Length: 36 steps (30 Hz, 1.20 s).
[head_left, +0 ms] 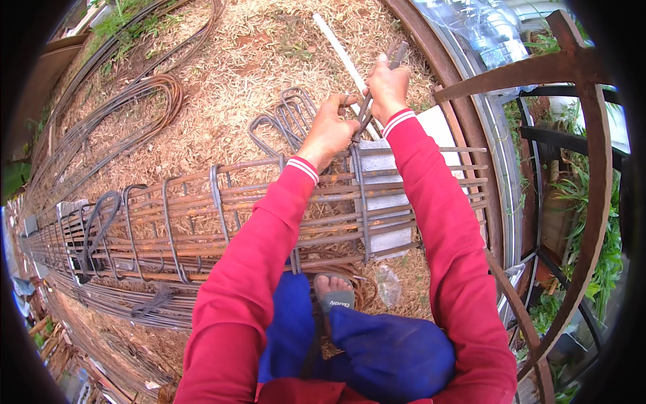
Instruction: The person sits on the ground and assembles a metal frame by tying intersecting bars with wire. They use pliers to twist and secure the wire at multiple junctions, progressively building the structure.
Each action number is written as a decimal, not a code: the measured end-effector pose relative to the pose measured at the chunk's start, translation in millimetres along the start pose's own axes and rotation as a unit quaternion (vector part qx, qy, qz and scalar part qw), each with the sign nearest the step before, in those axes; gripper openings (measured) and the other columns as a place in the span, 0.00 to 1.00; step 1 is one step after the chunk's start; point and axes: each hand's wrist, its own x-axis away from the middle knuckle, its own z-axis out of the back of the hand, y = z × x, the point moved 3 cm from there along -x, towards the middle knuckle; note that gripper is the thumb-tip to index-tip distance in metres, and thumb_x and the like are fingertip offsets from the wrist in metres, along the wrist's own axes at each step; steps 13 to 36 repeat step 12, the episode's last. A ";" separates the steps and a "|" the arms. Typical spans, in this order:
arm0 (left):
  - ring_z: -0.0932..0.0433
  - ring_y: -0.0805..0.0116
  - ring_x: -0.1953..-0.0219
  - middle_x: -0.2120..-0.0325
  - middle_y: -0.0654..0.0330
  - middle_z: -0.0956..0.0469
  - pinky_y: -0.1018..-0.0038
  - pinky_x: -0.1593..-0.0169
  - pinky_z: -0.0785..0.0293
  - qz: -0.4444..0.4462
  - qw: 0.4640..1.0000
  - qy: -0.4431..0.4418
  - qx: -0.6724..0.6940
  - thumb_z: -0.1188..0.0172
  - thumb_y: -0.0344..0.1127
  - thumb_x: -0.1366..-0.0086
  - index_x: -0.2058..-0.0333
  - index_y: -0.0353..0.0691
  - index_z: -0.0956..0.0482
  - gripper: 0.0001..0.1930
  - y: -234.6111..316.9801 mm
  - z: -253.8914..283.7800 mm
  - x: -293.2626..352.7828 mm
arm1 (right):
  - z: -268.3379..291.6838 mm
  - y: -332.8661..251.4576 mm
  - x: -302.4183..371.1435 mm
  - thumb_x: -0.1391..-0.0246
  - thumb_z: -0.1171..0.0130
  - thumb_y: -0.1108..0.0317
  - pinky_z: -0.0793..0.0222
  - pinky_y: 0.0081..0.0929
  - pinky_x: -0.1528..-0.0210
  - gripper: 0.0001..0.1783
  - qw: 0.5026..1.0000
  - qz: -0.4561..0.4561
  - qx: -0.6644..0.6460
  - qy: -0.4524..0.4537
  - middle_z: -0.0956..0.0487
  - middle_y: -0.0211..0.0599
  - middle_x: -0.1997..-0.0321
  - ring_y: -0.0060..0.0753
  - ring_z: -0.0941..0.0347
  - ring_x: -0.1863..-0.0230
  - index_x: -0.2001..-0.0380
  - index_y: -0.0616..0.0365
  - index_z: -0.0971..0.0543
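My right hand [388, 84] is closed around the dark metal handles of what looks like a pair of pincers [365, 111]. Its lower end meets the top corner of a bent steel stirrup [363, 202] on a long rebar cage [289, 202]. Beside that corner my left hand [328, 131] is closed, thumb and fingers curled together against the tool's lower part. What the left fingers pinch is too small to make out. Several rusty bars run lengthwise through the stirrups, and their ends stick out at the right. Loose bent stirrups [286, 118] lie just beyond my left hand.
A white pipe [336, 47] lies on the straw-covered ground. Coiled steel rods [158, 91] lie at the far left. On the right stand a rusty metal frame [599, 135] and clear plastic bottles [494, 34]. My sandalled foot [333, 293] is close to the cage's near side.
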 end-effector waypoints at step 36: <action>0.29 0.73 0.77 0.76 0.65 0.23 0.71 0.71 0.32 0.145 0.979 -0.084 0.115 0.38 0.40 0.32 0.58 0.33 0.21 0.14 -14.5 -25.3 -49.9 | 1.4 -24.9 -1.4 0.44 0.38 0.34 0.32 0.52 0.36 0.46 0.934 0.005 -0.062 -0.352 0.26 0.45 0.47 0.46 0.22 0.46 0.41 0.66 0.32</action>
